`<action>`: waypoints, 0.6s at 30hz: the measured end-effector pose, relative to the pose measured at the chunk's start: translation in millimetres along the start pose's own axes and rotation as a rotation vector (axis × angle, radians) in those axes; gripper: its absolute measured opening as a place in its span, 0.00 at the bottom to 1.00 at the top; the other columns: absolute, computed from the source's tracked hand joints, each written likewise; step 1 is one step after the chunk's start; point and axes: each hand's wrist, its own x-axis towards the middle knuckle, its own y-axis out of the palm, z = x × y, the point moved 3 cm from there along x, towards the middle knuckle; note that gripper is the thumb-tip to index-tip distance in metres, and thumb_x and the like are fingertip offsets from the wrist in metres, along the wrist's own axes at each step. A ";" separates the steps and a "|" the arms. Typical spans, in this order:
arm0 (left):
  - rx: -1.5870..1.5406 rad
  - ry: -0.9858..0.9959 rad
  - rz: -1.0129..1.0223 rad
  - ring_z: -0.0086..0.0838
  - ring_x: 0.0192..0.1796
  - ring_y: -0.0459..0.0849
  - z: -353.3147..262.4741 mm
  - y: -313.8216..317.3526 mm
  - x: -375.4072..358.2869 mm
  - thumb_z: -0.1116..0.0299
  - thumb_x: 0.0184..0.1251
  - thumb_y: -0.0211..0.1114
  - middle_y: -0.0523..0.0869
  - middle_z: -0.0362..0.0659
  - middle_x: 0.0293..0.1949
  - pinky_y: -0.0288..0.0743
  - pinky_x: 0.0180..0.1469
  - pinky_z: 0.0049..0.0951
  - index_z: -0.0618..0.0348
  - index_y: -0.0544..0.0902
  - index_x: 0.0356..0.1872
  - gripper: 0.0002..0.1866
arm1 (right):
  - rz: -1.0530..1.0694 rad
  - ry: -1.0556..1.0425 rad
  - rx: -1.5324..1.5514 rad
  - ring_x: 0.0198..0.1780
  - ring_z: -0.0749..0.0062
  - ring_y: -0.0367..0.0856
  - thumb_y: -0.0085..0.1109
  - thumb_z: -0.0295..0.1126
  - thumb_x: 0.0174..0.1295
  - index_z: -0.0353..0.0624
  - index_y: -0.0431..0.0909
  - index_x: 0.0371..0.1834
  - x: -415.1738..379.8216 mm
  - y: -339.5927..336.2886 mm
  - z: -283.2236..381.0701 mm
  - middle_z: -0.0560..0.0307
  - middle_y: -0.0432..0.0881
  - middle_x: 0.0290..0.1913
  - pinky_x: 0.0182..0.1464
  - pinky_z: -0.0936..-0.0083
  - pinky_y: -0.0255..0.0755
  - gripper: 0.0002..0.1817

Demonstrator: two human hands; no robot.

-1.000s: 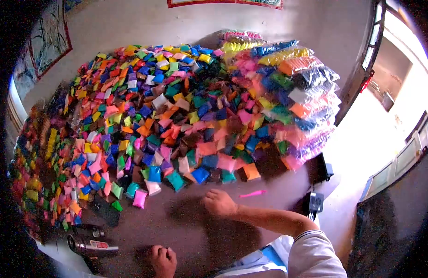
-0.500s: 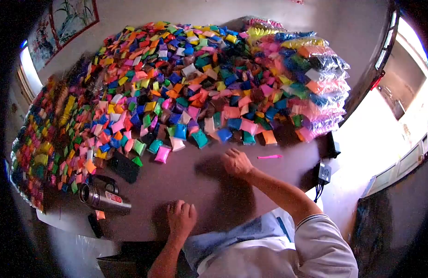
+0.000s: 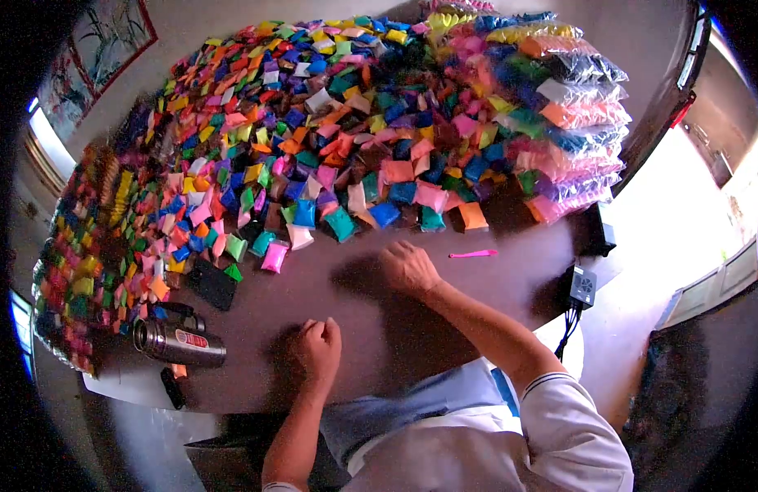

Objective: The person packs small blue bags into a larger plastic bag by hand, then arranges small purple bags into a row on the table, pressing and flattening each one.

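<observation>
My left hand (image 3: 317, 348) rests near the front of the brown table (image 3: 379, 328), its fingers curled in; whatever they may hold is hidden. Farther forward and to the right, my right hand (image 3: 409, 266) hovers at or just above the table, fingers bent and partly blurred. It is nearest to a blue packet (image 3: 384, 215) and a teal packet (image 3: 340, 224) at the front edge of a large heap of small coloured packets (image 3: 313, 148). A pink packet (image 3: 275, 256) lies forward of my left hand. To the right of my right hand is a thin pink tool (image 3: 473, 254).
A steel mug (image 3: 180, 342) lies on its side at the left, beside a dark flat object (image 3: 211, 284) and a small black item (image 3: 172, 388). Clear bags of packets (image 3: 580, 139) are stacked at the right. A grey box with cables (image 3: 583, 287) sits by the right edge.
The view has shifted, so the table and heap appear higher. My left hand has turned slightly, with its fingers more curled. My right hand stays in nearly the same place.
</observation>
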 end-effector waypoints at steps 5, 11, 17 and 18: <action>-0.221 -0.065 0.017 0.46 0.26 0.74 -39.4 26.6 30.8 0.61 0.69 0.58 0.73 0.55 0.23 0.66 0.31 0.39 0.70 0.71 0.21 0.21 | 0.050 0.050 0.045 0.54 0.48 0.76 0.59 0.38 0.56 0.43 0.71 0.57 0.9 -7.2 -1.3 0.46 0.77 0.51 0.51 0.59 0.76 0.25; -0.235 -0.105 0.050 0.48 0.28 0.78 -55.5 45.9 48.1 0.61 0.68 0.58 0.78 0.54 0.25 0.69 0.31 0.41 0.67 0.74 0.20 0.20 | -0.160 0.035 0.202 0.50 0.49 0.78 0.62 0.39 0.53 0.45 0.73 0.51 3.8 -12.7 -0.7 0.47 0.79 0.47 0.48 0.60 0.77 0.22; -0.199 -0.031 -0.033 0.48 0.26 0.77 -49.4 49.2 43.9 0.64 0.64 0.61 0.79 0.50 0.22 0.68 0.33 0.44 0.62 0.76 0.17 0.17 | -0.229 0.103 0.168 0.46 0.51 0.79 0.61 0.36 0.53 0.46 0.74 0.42 4.0 -16.2 1.5 0.51 0.79 0.39 0.44 0.60 0.76 0.14; -0.199 -0.036 -0.040 0.48 0.26 0.77 -49.3 48.2 44.4 0.64 0.64 0.61 0.79 0.50 0.22 0.68 0.33 0.44 0.62 0.76 0.17 0.17 | -0.219 0.100 0.180 0.45 0.52 0.79 0.61 0.35 0.53 0.46 0.74 0.42 3.4 -18.2 2.9 0.52 0.78 0.38 0.43 0.60 0.76 0.14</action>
